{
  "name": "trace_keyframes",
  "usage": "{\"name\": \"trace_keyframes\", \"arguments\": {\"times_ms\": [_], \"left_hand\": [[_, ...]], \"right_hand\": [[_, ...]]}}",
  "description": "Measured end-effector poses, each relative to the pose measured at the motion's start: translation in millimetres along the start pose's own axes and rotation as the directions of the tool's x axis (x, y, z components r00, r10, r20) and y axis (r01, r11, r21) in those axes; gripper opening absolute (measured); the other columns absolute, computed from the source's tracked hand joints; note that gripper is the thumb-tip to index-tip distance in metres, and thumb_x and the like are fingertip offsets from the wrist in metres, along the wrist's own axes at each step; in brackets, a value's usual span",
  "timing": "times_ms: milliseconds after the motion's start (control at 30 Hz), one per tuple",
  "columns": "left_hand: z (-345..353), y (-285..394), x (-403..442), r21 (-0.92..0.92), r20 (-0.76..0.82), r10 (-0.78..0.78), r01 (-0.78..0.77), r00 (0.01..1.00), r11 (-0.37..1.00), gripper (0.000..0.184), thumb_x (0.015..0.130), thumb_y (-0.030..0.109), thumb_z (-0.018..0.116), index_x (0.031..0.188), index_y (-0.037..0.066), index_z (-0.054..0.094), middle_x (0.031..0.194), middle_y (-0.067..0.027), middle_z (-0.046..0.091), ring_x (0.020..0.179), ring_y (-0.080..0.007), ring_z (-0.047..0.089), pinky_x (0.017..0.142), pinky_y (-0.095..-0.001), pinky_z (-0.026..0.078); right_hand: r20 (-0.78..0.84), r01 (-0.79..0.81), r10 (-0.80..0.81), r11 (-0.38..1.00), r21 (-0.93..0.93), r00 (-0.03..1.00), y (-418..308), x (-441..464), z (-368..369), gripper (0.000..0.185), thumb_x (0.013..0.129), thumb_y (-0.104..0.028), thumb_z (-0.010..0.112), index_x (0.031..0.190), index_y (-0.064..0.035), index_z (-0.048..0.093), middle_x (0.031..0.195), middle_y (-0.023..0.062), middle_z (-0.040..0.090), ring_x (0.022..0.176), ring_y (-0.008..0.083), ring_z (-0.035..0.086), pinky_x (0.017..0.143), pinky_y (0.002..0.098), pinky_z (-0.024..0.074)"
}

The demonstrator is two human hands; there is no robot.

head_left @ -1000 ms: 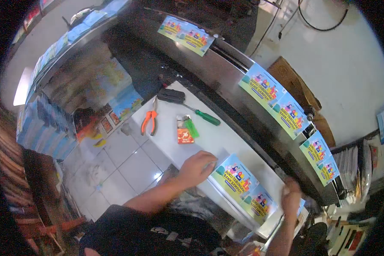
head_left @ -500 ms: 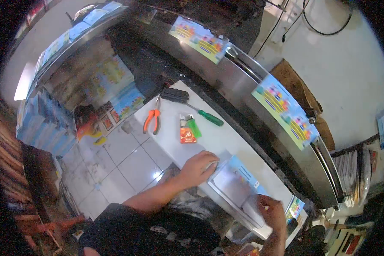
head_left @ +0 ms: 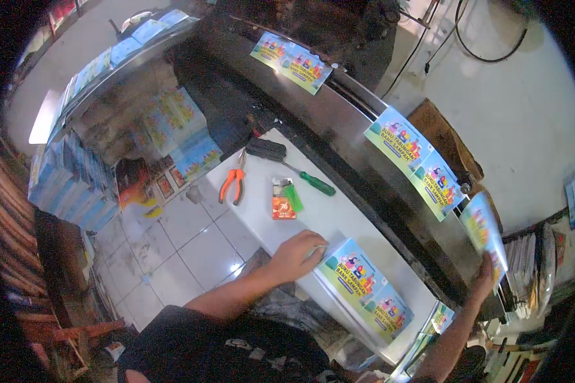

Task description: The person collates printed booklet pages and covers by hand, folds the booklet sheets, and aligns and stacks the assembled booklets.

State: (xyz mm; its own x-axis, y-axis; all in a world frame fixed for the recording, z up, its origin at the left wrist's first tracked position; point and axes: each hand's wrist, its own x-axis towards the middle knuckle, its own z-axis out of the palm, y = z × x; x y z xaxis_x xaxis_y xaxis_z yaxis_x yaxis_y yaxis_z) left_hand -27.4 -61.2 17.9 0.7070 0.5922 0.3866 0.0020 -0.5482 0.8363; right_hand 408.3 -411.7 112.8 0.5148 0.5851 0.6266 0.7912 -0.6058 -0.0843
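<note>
My left hand [head_left: 300,254] has its fingers curled at the left end of a stack of printed booklets [head_left: 358,281] on the white bench. The top booklet shows colourful cartoon figures and the words "BUKU TABUNGAN BANK SAMPAH". Out to the right, my right hand [head_left: 485,273] grips the lower edge of a matching booklet [head_left: 484,233], tilted against the long metal rail. Two more printed pieces hang over this rail: a double one [head_left: 415,163] nearer my right hand, and another [head_left: 292,62] farther along.
On the white bench [head_left: 326,214] lie orange-handled pliers [head_left: 232,185], a green screwdriver [head_left: 316,183], a black block-shaped object [head_left: 266,149], a red card box [head_left: 283,207] and a green lighter [head_left: 293,196]. Booklet stacks [head_left: 73,182] stand on the left. Black cables hang at the upper right.
My right hand has moved from the bench stack up and right to the rail, carrying a booklet. A printed cover now faces up on the stack. My left hand stays nearly in place.
</note>
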Motion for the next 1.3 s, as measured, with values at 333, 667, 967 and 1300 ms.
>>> {"name": "trace_keyframes", "arguments": {"times_ms": [333,667,967,1300], "left_hand": [[2,8,4,0.049,0.013,0.003,-0.003,1.000,0.999,0.017,0.085,0.011,0.063,0.101,0.005,0.065,0.103,-0.0151,0.064,0.094,-0.0319,0.063,0.083,-0.0389,0.051],[0,7,3,0.018,0.004,0.053,-0.053,0.999,0.998,0.018,0.083,0.007,0.063,0.101,0.003,0.065,0.102,-0.0151,0.064,0.094,-0.0313,0.064,0.082,-0.0372,0.052],[1,5,3,0.019,-0.002,0.002,-0.002,1.000,1.000,0.018,0.084,0.008,0.063,0.101,0.004,0.065,0.101,-0.0158,0.064,0.093,-0.0316,0.064,0.081,-0.0370,0.052],[3,1,-1,0.033,-0.003,0.041,-0.040,0.999,0.999,0.017,0.086,0.011,0.062,0.101,0.004,0.065,0.102,-0.0161,0.064,0.095,-0.0323,0.063,0.084,-0.0389,0.051]], "right_hand": [[0.609,-0.068,0.027,0.997,0.045,0.793,-202,-72,-12,0.051,0.074,-0.018,0.076,0.121,-0.0063,0.059,0.119,0.0159,0.062,0.109,0.0335,0.059,0.095,0.0420,0.0461],[0.784,-0.001,-0.127,0.987,0.161,0.608,-286,-88,-35,0.076,0.070,-0.051,0.075,0.133,-0.0143,0.051,0.131,0.0105,0.056,0.114,0.0318,0.056,0.095,0.0432,0.0479],[0.699,-0.028,-0.048,0.995,0.096,0.714,-219,-42,-48,0.020,0.084,-0.018,0.064,0.099,-0.0053,0.069,0.086,0.0194,0.068,0.076,0.0327,0.068,0.068,0.0402,0.0522],[-0.129,0.011,-0.052,0.954,-0.298,0.990,-77,31,-62,0.054,0.081,0.012,0.042,0.131,-0.0050,0.055,0.137,0.0121,0.053,0.132,0.0293,0.045,0.110,0.0410,0.0337]]}}
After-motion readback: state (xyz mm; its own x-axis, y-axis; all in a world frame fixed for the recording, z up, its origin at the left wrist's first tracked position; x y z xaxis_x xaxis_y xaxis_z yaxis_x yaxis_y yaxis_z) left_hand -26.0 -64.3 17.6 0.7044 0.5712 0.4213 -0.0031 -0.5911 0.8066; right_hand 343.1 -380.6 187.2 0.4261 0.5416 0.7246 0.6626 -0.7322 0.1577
